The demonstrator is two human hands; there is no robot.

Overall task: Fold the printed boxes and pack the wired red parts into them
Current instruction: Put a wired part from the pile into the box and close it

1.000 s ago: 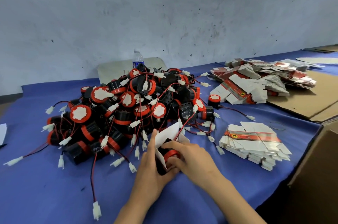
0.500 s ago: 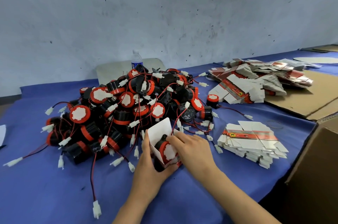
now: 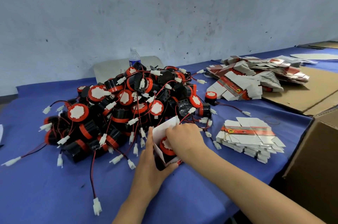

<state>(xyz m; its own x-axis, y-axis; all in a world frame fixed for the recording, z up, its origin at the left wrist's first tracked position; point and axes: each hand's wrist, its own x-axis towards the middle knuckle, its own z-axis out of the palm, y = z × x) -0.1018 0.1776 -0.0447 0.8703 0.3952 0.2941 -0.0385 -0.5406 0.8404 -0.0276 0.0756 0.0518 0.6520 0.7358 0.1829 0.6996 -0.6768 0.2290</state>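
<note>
While the left hand [image 3: 148, 170] holds the box [image 3: 161, 129], its mouth faces up.

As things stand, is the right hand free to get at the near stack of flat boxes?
Likely yes: the near stack lies just right of the right hand, only loose connectors between.

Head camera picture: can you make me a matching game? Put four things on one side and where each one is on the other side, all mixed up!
Things
1. water bottle
2. nearer stack of flat printed boxes
3. brown carton
4. red part under the right hand

Places
A. inside the open box that the left hand holds
B. behind the pile of wired red parts
C. at the picture's right edge
D. on the blue cloth, right of both hands

Pairs: 1-B, 2-D, 3-C, 4-A
</note>
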